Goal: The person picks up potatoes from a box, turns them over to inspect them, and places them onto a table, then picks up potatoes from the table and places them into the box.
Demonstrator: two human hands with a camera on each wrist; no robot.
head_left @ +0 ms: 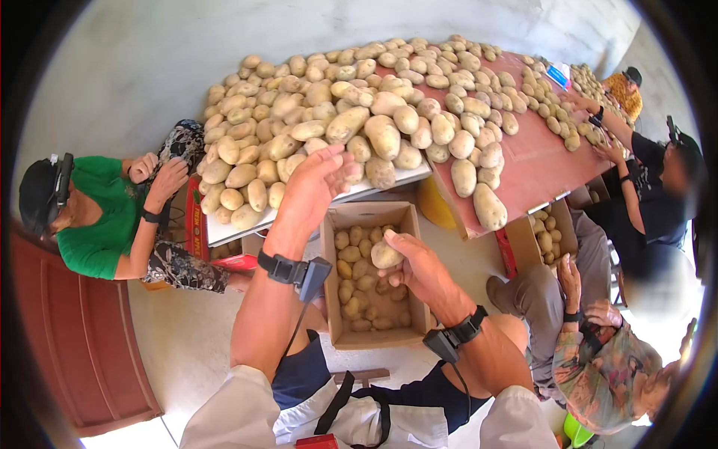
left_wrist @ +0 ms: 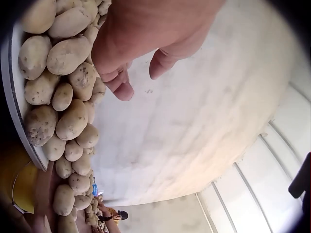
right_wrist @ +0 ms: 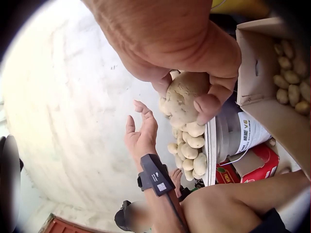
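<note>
My right hand (head_left: 425, 275) grips a pale brown potato (head_left: 386, 256) between thumb and fingers, above a cardboard box (head_left: 378, 341) that has several potatoes in its bottom. In the right wrist view, the held potato (right_wrist: 184, 99) shows a dented, lumpy surface. At the near edge of a big potato pile (head_left: 292, 112), my left hand (head_left: 318, 179) reaches forward with nothing in it. Its fingers bend slightly and the thumb stands apart, as the left wrist view also shows of the hand (left_wrist: 146, 39). The pile lies on a white-edged table (head_left: 400, 176).
A reddish board (head_left: 523, 168) with more potatoes adjoins on the right. Below the tables stand a yellow bucket (head_left: 435, 203) and another potato box (head_left: 568, 224). A person in green (head_left: 97, 217) sits left; others sit right, one in camouflage (head_left: 602, 374). A grey bucket (right_wrist: 228, 131) stands beside my box.
</note>
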